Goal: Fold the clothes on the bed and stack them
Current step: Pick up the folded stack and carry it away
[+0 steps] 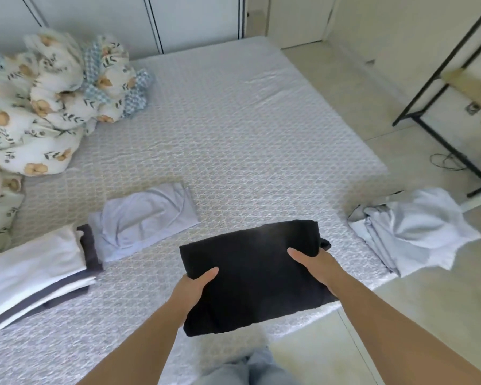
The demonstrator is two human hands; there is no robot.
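No readable text anywhere in my view. No labels, brand marks, numbers or signs on the clothes or the bedding. The black garment [254, 276] I hold shows plain cloth, no tag or print. The quilt [47, 101] at far left carries only a flower pattern, no lettering.

I hold a folded black garment [256, 276] flat at the bed's [233, 134] near edge; unfolded pale clothes [411, 232] lie at its right corner.
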